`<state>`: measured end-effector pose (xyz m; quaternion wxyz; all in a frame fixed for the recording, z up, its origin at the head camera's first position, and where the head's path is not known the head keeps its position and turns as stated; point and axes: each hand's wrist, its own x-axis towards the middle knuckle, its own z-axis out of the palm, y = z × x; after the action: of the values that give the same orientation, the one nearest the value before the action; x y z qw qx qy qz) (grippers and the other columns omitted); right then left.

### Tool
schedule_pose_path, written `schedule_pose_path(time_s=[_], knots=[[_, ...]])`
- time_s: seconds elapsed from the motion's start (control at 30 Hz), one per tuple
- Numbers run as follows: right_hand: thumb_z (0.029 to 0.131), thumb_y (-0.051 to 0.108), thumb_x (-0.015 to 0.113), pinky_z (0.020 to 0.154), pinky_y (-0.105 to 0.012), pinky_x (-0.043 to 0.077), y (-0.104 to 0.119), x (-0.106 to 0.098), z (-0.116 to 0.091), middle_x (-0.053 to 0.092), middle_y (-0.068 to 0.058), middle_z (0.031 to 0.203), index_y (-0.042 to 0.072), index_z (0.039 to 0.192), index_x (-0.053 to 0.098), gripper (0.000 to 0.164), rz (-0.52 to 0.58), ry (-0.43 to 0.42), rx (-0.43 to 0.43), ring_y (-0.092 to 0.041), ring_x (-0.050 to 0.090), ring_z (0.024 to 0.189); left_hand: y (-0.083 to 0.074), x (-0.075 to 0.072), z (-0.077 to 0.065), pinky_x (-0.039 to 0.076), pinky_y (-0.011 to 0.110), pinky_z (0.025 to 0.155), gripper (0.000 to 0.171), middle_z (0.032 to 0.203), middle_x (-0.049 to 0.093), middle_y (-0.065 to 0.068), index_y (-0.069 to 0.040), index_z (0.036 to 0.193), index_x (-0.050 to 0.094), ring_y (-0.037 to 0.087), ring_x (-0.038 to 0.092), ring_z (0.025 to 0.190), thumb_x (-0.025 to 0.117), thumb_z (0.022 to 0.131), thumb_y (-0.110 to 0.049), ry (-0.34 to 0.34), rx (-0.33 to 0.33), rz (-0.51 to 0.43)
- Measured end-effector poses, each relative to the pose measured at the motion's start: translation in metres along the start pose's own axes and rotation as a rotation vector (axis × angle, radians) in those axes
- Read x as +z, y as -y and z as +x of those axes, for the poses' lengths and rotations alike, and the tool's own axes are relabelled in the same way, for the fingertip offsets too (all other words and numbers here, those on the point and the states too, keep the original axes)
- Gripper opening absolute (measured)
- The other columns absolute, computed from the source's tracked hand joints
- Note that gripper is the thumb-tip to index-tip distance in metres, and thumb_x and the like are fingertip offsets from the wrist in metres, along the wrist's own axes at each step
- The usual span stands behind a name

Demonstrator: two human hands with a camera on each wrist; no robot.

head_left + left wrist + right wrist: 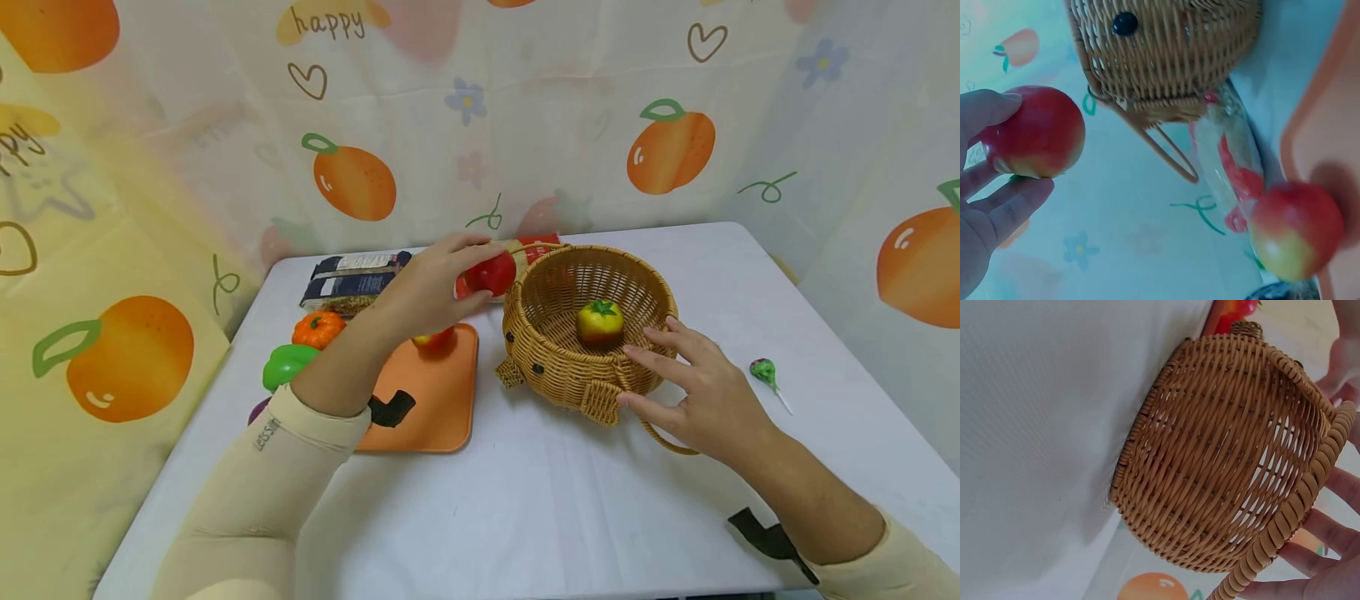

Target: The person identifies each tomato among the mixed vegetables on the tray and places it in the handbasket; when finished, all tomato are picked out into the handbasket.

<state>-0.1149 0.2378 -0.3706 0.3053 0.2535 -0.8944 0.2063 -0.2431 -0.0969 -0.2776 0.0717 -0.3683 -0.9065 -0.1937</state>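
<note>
My left hand (431,283) grips a shiny red apple (1038,131), yellowish on its underside, raised just left of the wicker basket's (558,362) rim. Inside the basket lies a yellow-and-dark-red fruit (600,323) with a green leafy top. On the basket's right side is my right hand (701,392), its fingers spread and fairly straight, fingertips right at the rim. The right wrist view shows those fingers behind the basket's thick woven handle (1297,509). Another red-and-yellow apple (1297,231) sits on the orange tray (442,417), partly hidden by my left hand in the head view.
Left of the tray are an orange pumpkin (318,330) and a green bell pepper (287,365), with something purple mostly covered by my sleeve. A dark package (352,279) lies at the back, and a red-and-clear packet (1229,156) behind the basket. A lollipop (765,372) lies at right.
</note>
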Motion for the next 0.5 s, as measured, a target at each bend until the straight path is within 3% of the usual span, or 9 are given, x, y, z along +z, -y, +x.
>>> schedule_pose_path(time_s=[0.17, 0.4, 0.5], knots=[[0.092, 0.077, 0.046, 0.082, -0.066, 0.056, 0.000, 0.000, -0.001, 0.069, -0.018, 0.125, 0.014, 0.119, 0.078, 0.076, 0.008, 0.013, 0.018, -0.048, 0.053, 0.131, -0.011, 0.005, 0.012, 0.055, 0.039, 0.102, 0.056, 0.149, 0.052, 0.008, -0.017, 0.147, 0.057, 0.028, 0.054, 0.133, 0.075, 0.094, -0.019, -0.025, 0.049, -0.038], [0.092, 0.076, 0.048, 0.083, -0.067, 0.055, 0.000, 0.000, -0.001, 0.069, -0.019, 0.124, 0.012, 0.118, 0.078, 0.075, 0.009, -0.004, 0.006, -0.049, 0.054, 0.129, -0.031, 0.020, 0.028, 0.051, 0.036, 0.107, 0.057, 0.154, 0.047, 0.004, -0.021, 0.150, 0.053, 0.025, 0.048, 0.139, 0.071, 0.097, -0.022, 0.081, 0.032, -0.058], [0.092, 0.076, 0.048, 0.085, -0.068, 0.054, 0.001, 0.000, 0.000, 0.069, -0.019, 0.124, 0.012, 0.118, 0.078, 0.075, 0.006, -0.009, 0.000, -0.049, 0.054, 0.129, -0.038, 0.027, 0.033, 0.047, 0.038, 0.111, 0.056, 0.154, 0.048, 0.004, -0.019, 0.150, 0.054, 0.026, 0.045, 0.141, 0.071, 0.097, -0.023, 0.106, 0.063, -0.045]])
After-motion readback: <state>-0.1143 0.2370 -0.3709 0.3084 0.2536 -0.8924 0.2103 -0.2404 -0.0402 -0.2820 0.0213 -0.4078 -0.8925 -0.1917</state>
